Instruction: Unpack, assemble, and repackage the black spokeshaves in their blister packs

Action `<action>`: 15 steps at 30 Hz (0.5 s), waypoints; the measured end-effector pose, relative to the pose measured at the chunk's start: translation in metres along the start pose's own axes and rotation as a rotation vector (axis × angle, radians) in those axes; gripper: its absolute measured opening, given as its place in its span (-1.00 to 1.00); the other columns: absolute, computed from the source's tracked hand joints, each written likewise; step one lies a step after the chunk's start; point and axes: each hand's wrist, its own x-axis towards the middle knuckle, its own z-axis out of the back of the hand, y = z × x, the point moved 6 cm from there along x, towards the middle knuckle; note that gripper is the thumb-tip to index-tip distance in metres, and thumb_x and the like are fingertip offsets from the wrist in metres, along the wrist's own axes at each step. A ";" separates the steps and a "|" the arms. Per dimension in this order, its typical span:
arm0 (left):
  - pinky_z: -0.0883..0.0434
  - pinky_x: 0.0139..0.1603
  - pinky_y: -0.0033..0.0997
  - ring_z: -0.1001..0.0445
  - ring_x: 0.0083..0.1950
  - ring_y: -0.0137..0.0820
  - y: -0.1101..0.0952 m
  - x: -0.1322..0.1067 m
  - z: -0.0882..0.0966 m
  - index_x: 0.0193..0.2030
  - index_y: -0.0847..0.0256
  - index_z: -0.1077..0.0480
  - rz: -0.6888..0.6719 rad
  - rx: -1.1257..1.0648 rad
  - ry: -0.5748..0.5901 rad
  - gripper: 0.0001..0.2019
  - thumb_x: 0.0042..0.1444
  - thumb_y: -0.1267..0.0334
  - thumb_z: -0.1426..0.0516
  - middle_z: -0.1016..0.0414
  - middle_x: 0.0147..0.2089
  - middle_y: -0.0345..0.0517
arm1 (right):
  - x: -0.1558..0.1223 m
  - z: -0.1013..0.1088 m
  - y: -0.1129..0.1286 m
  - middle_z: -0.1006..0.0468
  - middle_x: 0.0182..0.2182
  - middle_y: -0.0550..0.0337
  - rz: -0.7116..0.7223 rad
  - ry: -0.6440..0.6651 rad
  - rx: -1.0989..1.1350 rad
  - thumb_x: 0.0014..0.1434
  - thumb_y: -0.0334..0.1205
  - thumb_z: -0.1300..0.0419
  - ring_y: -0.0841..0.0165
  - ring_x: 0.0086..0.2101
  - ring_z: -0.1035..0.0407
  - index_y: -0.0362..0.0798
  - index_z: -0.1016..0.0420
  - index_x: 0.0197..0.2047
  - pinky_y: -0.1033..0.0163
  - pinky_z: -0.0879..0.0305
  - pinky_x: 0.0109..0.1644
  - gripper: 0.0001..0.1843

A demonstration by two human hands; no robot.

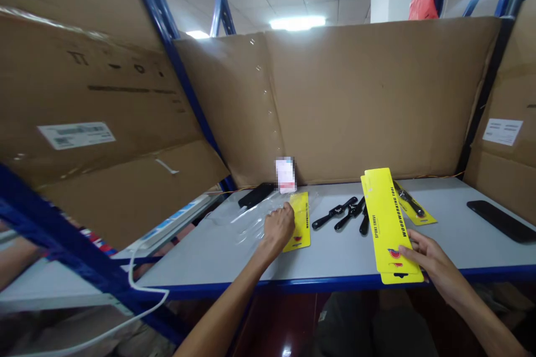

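My left hand point(277, 227) reaches over the grey shelf top point(234, 256) with its fingers curled on a clear plastic sleeve point(251, 217), right beside a yellow card point(300, 222) lying flat. My right hand point(427, 259) pinches the near end of a stack of long yellow cards point(387, 217) printed "SPOKE SHAVE", tilted up off the shelf. Black spokeshave tools point(343, 213) lie between the two hands. Another yellow card with a tool on it point(412, 203) lies behind the stack.
A black phone point(500, 221) lies at the right, another dark flat object point(255, 194) at the back left. Cardboard sheets point(355, 100) wall the back and sides. Blue rack posts point(176, 61) and a white cable point(138, 284) stand at left.
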 end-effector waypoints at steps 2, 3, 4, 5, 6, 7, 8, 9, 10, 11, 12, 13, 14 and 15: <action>-0.40 -0.15 -0.21 -0.59 -0.06 -0.05 0.004 0.000 0.000 0.06 0.44 -0.33 -0.001 0.008 -0.008 -0.72 0.32 0.32 0.05 -0.57 -0.12 0.35 | 0.000 -0.002 0.001 -0.59 0.05 -0.08 0.007 0.014 -0.012 0.04 0.03 -0.44 0.07 -0.12 -0.59 -0.02 -0.49 0.06 0.06 -0.57 -0.13 -0.43; -0.39 -0.16 -0.23 -0.59 -0.07 -0.06 0.007 0.000 0.002 0.07 0.42 -0.32 -0.001 0.013 -0.016 -0.71 0.34 0.31 0.07 -0.57 -0.12 0.33 | 0.000 -0.002 0.001 -0.60 0.05 -0.09 0.009 0.010 -0.016 0.03 0.03 -0.44 0.06 -0.12 -0.59 -0.02 -0.49 0.05 0.04 -0.57 -0.12 -0.43; -0.39 -0.17 -0.23 -0.59 -0.08 -0.07 0.011 -0.001 0.004 0.09 0.40 -0.31 -0.002 0.020 -0.025 -0.69 0.35 0.29 0.09 -0.57 -0.12 0.31 | -0.001 0.000 0.001 -0.60 0.04 -0.09 0.012 0.002 -0.016 0.01 0.04 -0.45 0.05 -0.13 -0.59 -0.03 -0.50 0.05 0.03 -0.57 -0.12 -0.42; -0.39 -0.17 -0.22 -0.58 -0.08 -0.07 0.016 -0.003 0.007 0.10 0.40 -0.30 -0.001 0.030 -0.034 -0.67 0.36 0.27 0.11 -0.56 -0.11 0.30 | -0.002 0.003 0.001 -0.61 0.03 -0.08 0.013 -0.011 -0.015 0.00 0.04 -0.45 0.05 -0.13 -0.59 -0.03 -0.50 0.04 0.02 -0.57 -0.11 -0.42; -0.39 -0.15 -0.20 -0.57 -0.07 -0.05 0.021 -0.004 0.009 0.11 0.42 -0.29 0.002 0.044 -0.045 -0.65 0.36 0.25 0.13 -0.56 -0.10 0.32 | -0.003 0.006 0.001 -0.62 0.02 -0.08 0.012 -0.025 -0.014 -0.01 0.04 -0.46 0.05 -0.14 -0.60 -0.02 -0.50 0.04 0.02 -0.57 -0.11 -0.42; -0.38 -0.11 -0.16 -0.55 -0.04 -0.02 0.027 -0.006 0.011 0.11 0.44 -0.30 0.006 0.062 -0.058 -0.64 0.36 0.25 0.13 -0.54 -0.08 0.35 | -0.005 0.009 0.000 -0.62 0.01 -0.07 0.008 -0.039 -0.013 -0.01 0.03 -0.46 0.05 -0.14 -0.60 -0.02 -0.51 0.04 0.03 -0.57 -0.11 -0.41; -0.37 -0.06 -0.10 -0.51 0.02 0.03 0.032 -0.008 0.013 0.11 0.47 -0.31 0.013 0.082 -0.073 -0.62 0.35 0.25 0.13 -0.52 -0.03 0.41 | -0.006 0.012 -0.001 -0.62 0.01 -0.07 0.004 -0.051 -0.012 -0.01 0.03 -0.46 0.05 -0.15 -0.60 -0.02 -0.50 0.04 0.05 -0.58 -0.13 -0.41; -0.34 0.00 -0.04 -0.46 0.09 0.08 0.038 -0.010 0.014 0.10 0.50 -0.32 0.021 0.105 -0.089 -0.61 0.33 0.25 0.12 -0.48 0.03 0.47 | -0.007 0.014 -0.001 -0.62 0.02 -0.07 0.000 -0.061 -0.013 0.00 0.04 -0.46 0.05 -0.15 -0.60 -0.02 -0.50 0.05 0.06 -0.58 -0.13 -0.41; -0.30 0.06 0.03 -0.40 0.16 0.13 0.042 -0.010 0.014 0.10 0.52 -0.32 0.029 0.127 -0.104 -0.61 0.32 0.26 0.11 -0.43 0.10 0.53 | -0.008 0.015 -0.002 -0.61 0.03 -0.08 -0.005 -0.065 -0.015 0.00 0.05 -0.45 0.06 -0.15 -0.60 -0.02 -0.49 0.06 0.06 -0.58 -0.14 -0.40; -0.27 0.10 0.07 -0.34 0.20 0.17 0.046 -0.010 0.013 0.11 0.53 -0.33 0.037 0.146 -0.115 -0.60 0.30 0.26 0.09 -0.38 0.15 0.56 | -0.008 0.014 -0.003 -0.61 0.03 -0.08 -0.009 -0.064 -0.016 0.00 0.05 -0.45 0.05 -0.14 -0.60 -0.02 -0.49 0.06 0.06 -0.58 -0.14 -0.39; -0.25 0.12 0.09 -0.31 0.22 0.19 0.050 -0.009 0.011 0.14 0.54 -0.32 0.044 0.161 -0.118 -0.58 0.28 0.26 0.07 -0.36 0.18 0.56 | -0.008 0.013 -0.003 -0.61 0.03 -0.09 -0.012 -0.057 -0.016 -0.01 0.06 -0.46 0.05 -0.14 -0.60 -0.02 -0.49 0.07 0.05 -0.57 -0.14 -0.38; -0.25 0.11 0.09 -0.32 0.21 0.19 0.052 -0.006 0.008 0.17 0.54 -0.30 0.050 0.171 -0.115 -0.56 0.28 0.26 0.05 -0.37 0.17 0.54 | -0.008 0.011 -0.004 -0.61 0.03 -0.09 -0.014 -0.044 -0.015 -0.01 0.06 -0.46 0.04 -0.14 -0.59 -0.03 -0.49 0.06 0.04 -0.57 -0.14 -0.38; -0.27 0.09 0.07 -0.35 0.18 0.17 0.055 -0.003 0.005 0.19 0.54 -0.30 0.054 0.177 -0.106 -0.56 0.27 0.27 0.04 -0.40 0.14 0.51 | -0.007 0.009 -0.004 -0.61 0.02 -0.09 -0.014 -0.028 -0.012 -0.01 0.06 -0.46 0.04 -0.14 -0.59 -0.03 -0.49 0.05 0.03 -0.57 -0.13 -0.39; -0.29 0.07 0.04 -0.39 0.15 0.14 0.057 0.001 0.001 0.19 0.54 -0.30 0.059 0.181 -0.095 -0.56 0.28 0.28 0.03 -0.44 0.10 0.47 | -0.007 0.006 -0.003 -0.61 0.02 -0.09 -0.011 -0.011 -0.008 -0.01 0.05 -0.46 0.04 -0.14 -0.59 -0.03 -0.50 0.04 0.03 -0.57 -0.12 -0.41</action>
